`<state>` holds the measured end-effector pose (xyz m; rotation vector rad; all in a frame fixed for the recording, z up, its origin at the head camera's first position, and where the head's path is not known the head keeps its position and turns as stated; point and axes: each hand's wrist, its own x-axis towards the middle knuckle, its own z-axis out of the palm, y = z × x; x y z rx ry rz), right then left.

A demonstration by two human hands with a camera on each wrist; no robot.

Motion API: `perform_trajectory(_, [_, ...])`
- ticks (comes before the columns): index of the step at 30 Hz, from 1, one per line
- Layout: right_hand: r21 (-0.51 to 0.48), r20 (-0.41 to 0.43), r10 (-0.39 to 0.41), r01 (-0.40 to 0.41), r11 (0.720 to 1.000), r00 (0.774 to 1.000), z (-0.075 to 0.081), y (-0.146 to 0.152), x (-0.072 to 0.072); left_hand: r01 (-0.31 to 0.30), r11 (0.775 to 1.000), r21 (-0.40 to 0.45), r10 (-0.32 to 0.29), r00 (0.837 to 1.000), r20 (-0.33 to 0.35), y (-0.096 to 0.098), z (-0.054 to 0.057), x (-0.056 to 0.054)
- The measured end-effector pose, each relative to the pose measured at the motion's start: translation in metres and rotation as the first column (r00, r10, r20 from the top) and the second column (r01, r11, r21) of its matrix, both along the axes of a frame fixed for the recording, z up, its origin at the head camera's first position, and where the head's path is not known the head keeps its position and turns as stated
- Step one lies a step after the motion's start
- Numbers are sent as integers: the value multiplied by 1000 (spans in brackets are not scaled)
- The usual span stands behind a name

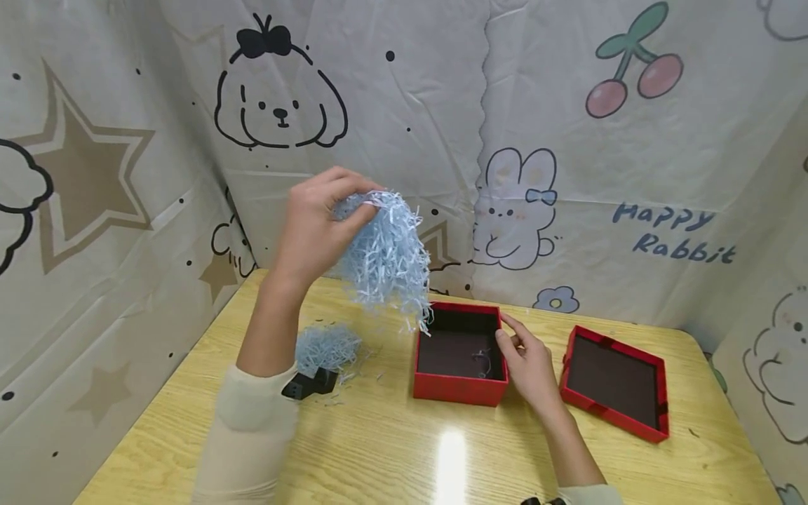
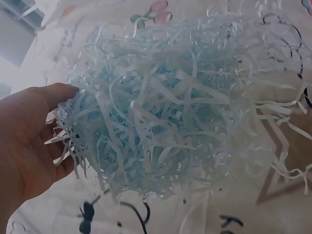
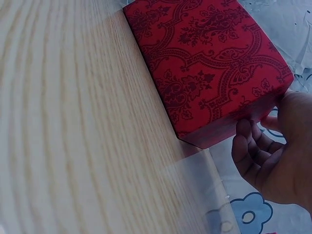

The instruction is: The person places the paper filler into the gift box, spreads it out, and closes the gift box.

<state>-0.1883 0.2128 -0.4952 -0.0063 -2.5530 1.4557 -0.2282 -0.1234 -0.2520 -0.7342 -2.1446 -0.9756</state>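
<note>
Shreds (image 1: 388,256) pendent from left grip (image 1: 320,221)

So the shredded paper (image 1: 388,252) in the left hand (image 1: 315,224) is looking pale icy blue with whitish strands, and the pile (image 1: 330,345) below that hand is matching it. The box (image 1: 459,390) at the right hand (image 1: 527,358) is rocking deep red with a darker scrolly floral print, its inside going near-black. Right of that hand, the lid (image 1: 615,379) is repeating the red-and-dark combo. Under both hands, the table (image 1: 372,456) is showing yellowish wood grain. Behind them, the off-white backdrop (image 1: 404,84) is sporting tan stars, pink cherries and blue lettering.
</note>
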Motion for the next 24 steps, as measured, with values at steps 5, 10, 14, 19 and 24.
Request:
perform_trajectory(5, [5, 2, 9, -9, 1000, 1000, -1, 0, -1, 73, 997, -8, -73, 997, -4, 23, 9, 1])
perform_trajectory(10, [22, 4, 8, -8, 1000, 1000, 0, 1, -1, 145, 989, -27, -145, 989, -3, 45, 12, -1])
perform_trajectory(14, [26, -7, 22, -22, 999, 1000, 1, 2, -2, 199, 979, -49, -199, 980, 8, 62, 10, -3])
perform_trajectory(19, [24, -21, 24, -24, 999, 999, 1, 2, -3, 238, 967, -91, -235, 971, 37, 83, 1, -7])
perform_trajectory(24, [36, -18, 27, -26, 999, 999, 1, 3, -5, 270, 954, -126, -259, 961, 97, 93, -18, -10])
